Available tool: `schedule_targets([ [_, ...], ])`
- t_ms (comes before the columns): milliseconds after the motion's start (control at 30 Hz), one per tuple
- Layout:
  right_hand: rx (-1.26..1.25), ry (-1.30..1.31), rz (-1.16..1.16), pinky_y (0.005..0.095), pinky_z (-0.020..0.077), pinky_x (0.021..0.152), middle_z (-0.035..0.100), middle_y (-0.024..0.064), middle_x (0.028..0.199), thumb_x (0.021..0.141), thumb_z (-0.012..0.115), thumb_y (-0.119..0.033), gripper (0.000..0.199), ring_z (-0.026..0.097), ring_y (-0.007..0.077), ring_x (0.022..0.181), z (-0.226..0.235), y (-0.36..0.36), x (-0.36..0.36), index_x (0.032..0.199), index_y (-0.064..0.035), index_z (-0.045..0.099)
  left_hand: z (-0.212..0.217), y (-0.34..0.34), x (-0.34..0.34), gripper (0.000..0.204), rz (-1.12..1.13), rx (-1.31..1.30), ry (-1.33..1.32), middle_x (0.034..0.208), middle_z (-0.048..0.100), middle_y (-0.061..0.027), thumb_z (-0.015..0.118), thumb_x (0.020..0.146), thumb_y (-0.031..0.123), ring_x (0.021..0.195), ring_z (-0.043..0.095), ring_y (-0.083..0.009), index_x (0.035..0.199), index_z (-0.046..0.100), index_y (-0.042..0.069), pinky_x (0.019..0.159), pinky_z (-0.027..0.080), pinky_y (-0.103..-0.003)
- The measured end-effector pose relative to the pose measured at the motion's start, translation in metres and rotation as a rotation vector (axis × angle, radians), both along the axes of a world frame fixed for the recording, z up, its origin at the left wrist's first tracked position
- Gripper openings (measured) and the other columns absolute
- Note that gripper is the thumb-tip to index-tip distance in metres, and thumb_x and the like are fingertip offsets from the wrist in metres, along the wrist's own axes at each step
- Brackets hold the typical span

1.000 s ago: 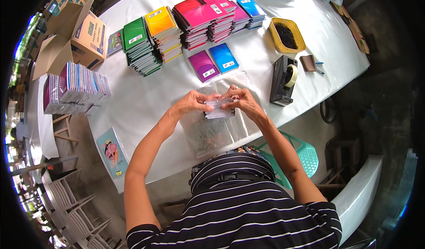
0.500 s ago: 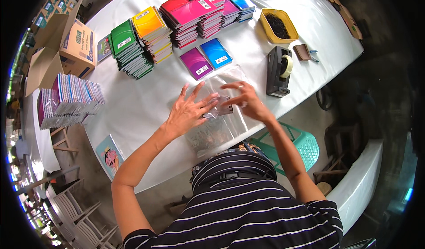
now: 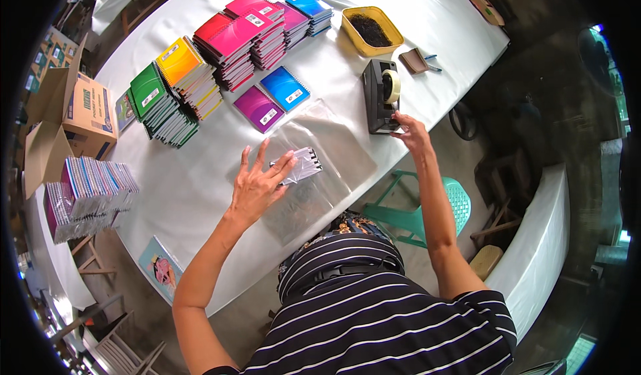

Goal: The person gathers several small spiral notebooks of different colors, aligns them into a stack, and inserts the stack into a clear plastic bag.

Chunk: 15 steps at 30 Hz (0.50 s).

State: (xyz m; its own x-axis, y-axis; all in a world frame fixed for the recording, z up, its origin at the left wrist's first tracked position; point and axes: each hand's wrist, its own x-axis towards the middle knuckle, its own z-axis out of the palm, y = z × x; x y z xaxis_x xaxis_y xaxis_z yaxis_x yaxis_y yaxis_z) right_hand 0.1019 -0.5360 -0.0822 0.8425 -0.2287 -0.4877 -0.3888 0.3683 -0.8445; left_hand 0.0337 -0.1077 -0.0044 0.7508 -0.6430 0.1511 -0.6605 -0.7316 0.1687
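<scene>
A small spiral notebook bundle in clear plastic wrap (image 3: 304, 166) lies near the table's front edge, on sheets of clear plastic (image 3: 334, 138). My left hand (image 3: 257, 187) rests its spread fingertips on the left end of this bundle, pressing without gripping. To the right, my right hand (image 3: 414, 135) is at the front end of a black tape dispenser (image 3: 374, 101) with a roll of clear tape (image 3: 391, 87). Its thumb and fingers close at the cutter, apparently on the tape's end, which is hard to see. A purple notebook (image 3: 259, 109) and a blue notebook (image 3: 286, 88) lie just beyond.
Stacks of green (image 3: 148, 91), yellow (image 3: 179, 61) and pink notebooks (image 3: 234, 35) stand farther back. Beyond the dispenser are a yellow tub of dark bits (image 3: 372, 31) and a small brown box (image 3: 414, 61). Wrapped notebooks (image 3: 93, 191) and an open carton (image 3: 90, 111) stand left. A green stool (image 3: 456, 205) is right.
My right hand has left the bundle and moved right to the tape dispenser. My left hand stays on the bundle. The whole view has shifted, so the table things appear farther left.
</scene>
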Motion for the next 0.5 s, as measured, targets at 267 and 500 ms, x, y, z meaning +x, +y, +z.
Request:
schedule_targets([
  [267,-1.167,-0.024,-0.08,0.0481,0.0317,0.101,0.055,0.0128,0.127,0.082,0.073,-0.019,0.018,0.038,0.0219,0.129,-0.013,0.035,-0.053,0.083,-0.0015,0.074,0.004,0.0,-0.001,0.073,-0.001,-0.001,0.027,0.144,0.044,0.0132,0.076,0.073,0.022,0.142,0.025,-0.0309,0.139,0.047,0.027,0.111,0.022,-0.06],
  [500,-0.233,-0.006,0.344,0.0222,0.0299,0.051,0.046,-0.0061,0.059,0.084,0.072,-0.033,0.034,0.037,0.0042,0.053,0.109,0.17,-0.076,0.083,0.0008,0.069,0.0,0.002,-0.002,0.071,-0.006,0.013,0.008,0.145,0.043,0.0127,0.075,0.075,0.024,0.142,0.025,-0.0305,0.14,0.046,0.027,0.112,0.021,-0.059],
])
